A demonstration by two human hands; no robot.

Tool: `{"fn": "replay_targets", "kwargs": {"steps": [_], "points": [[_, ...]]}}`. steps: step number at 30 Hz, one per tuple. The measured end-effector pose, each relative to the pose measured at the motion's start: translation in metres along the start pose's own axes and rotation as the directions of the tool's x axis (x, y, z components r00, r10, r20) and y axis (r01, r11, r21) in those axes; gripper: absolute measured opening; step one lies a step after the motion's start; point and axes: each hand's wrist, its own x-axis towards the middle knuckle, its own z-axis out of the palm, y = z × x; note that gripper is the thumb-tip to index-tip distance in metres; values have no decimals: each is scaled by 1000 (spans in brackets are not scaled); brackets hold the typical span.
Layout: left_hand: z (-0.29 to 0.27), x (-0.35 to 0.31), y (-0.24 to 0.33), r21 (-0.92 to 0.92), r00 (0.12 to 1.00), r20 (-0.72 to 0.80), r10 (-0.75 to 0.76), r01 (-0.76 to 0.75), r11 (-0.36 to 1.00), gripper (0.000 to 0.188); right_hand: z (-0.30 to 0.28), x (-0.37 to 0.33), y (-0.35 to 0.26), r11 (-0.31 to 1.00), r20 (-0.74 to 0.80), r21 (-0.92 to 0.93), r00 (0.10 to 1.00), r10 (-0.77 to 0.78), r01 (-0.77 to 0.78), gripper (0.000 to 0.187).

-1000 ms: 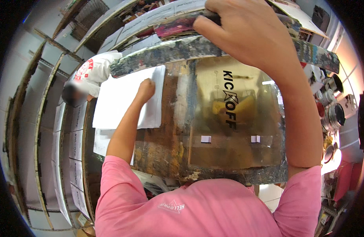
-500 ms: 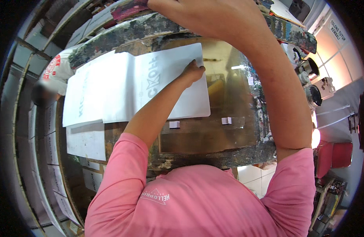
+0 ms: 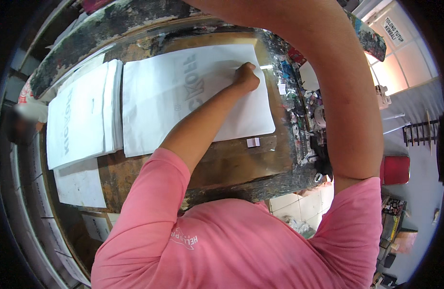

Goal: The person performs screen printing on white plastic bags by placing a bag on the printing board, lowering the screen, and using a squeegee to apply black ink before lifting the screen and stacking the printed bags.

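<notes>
My left hand [image 3: 247,78] is closed on a white sheet [image 3: 152,113] close to its right edge; the fingertips are partly hidden. Faint grey lettering shows on the sheet, which lies nearly flat on the brownish work board [image 3: 202,166]. Beside its left edge sits a thick stack of similar white sheets [image 3: 80,113], also lettered in grey. My right forearm [image 3: 349,91] arches over the right side of the board and runs out past the top edge, so my right hand is out of sight.
A paint-crusted bar [image 3: 63,62] crosses above the board's far side. A small white block [image 3: 253,142] sits just below the sheet. Paint-spattered clutter [image 3: 299,113] lines the board's right edge. A person [image 3: 27,115] is at the far left, and a red chair [image 3: 395,169] stands at right.
My left hand has drawn the sheet rightward, off the stack, and it now lies beside it. My right hand has passed beyond the top edge. The whole view has shifted.
</notes>
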Motion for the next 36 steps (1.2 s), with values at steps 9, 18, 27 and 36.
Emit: {"fn": "replay_targets", "kwargs": {"steps": [9,18,27,36], "points": [[79,60,-40,54,944,-173,280,-275,960,44,47,13,34,982,-269,-38,944,-191,187,53],[84,45,-30,70,971,-141,195,-187,980,38,57,13,42,981,-282,-46,940,-193,188,53],[-35,88,-35,501,869,-131,478,-358,788,36,49,9,40,984,-297,-52,938,-181,173,53],[-140,102,-116,788,990,33,136,-109,606,59,64,13,51,985,-324,-51,930,-173,166,54]]}}
